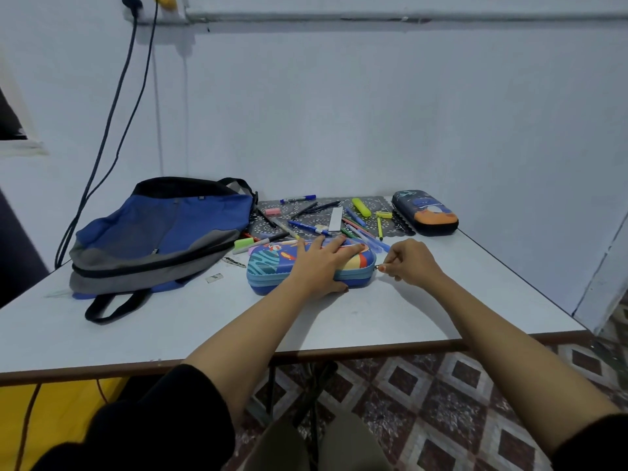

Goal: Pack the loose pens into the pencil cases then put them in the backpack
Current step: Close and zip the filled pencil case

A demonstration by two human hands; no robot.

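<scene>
Beside the rounded pencil case [272, 266], right hand [411, 263] pinches its zipper pull [376, 265].

Head-worn view, forward and down over table [373, 321]

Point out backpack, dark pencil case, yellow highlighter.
backpack [190, 219]: head view, blue front panel.
dark pencil case [424, 212]: head view, lid centre.
yellow highlighter [361, 207]: head view, mid barrel.

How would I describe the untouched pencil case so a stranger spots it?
Start at the white table and go to its far right corner, past the scattered pens. The dark pencil case lies there, at the end of the patterned mat. Unlike the bright blue case under the left hand, it is navy with an orange patch.
</scene>
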